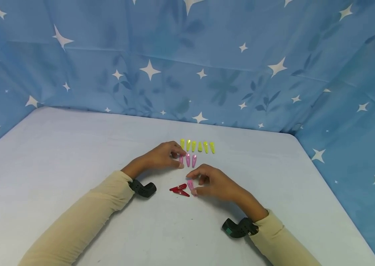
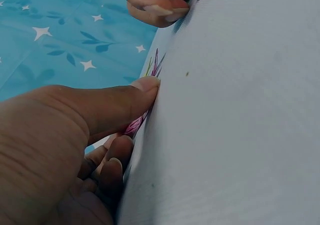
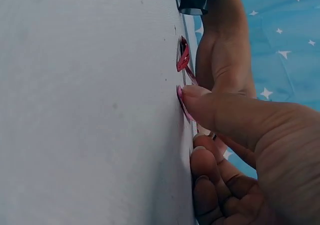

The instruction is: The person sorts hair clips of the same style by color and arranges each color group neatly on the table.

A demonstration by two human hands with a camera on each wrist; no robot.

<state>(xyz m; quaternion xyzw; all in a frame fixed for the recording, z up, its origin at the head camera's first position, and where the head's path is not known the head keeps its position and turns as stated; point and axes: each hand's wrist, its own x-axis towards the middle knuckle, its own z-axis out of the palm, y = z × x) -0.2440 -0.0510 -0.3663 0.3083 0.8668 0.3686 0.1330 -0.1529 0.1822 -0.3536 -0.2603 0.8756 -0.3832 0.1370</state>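
Observation:
My left hand (image 1: pixel 164 155) is at the left end of a short row of pink hair clips (image 1: pixel 188 160), thumb and index finger at the two ends of the leftmost pink clip (image 1: pixel 181 159). In the left wrist view its thumb presses down by the table, with pink (image 2: pixel 134 126) showing behind it. Nearer the front, my right hand (image 1: pixel 218 183) holds another pink hair clip (image 1: pixel 190 185) between thumb and index finger. The right wrist view shows the thumb against that clip (image 3: pixel 183 104). Just left of it lie red hair clips (image 1: pixel 178 187), overlapping each other.
Several yellow hair clips (image 1: pixel 200 146) stand in a row behind the pink ones. Everything lies on a white-covered table (image 1: pixel 134 236). A blue curtain with white stars (image 1: pixel 187 66) hangs along the far side and right side. Each wrist wears a black camera band (image 1: pixel 144 188).

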